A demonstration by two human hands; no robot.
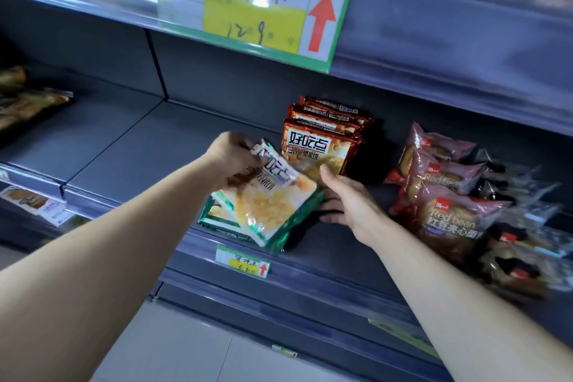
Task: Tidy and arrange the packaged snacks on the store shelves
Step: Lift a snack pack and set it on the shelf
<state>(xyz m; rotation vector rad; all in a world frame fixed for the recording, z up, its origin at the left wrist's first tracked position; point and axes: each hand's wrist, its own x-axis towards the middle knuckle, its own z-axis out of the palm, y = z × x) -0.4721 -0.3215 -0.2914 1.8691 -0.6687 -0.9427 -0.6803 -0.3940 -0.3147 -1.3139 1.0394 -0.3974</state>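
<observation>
Left hand (235,152) pinches the top edge of the green packs (263,211); right hand (347,198) lies spread flat against their right side, fingertips hidden behind them. The stack sits tilted and fanned at the front lip of the shelf (124,164), so if only the top pack gets lifted, the lower ones will likely slide off over the price tag (243,262). The right thumb touches the upright brown packs (322,146) just behind, so a nudge could topple that row, and the red bean buns (449,195) crowd the right, so any shift probably has to go left.
</observation>
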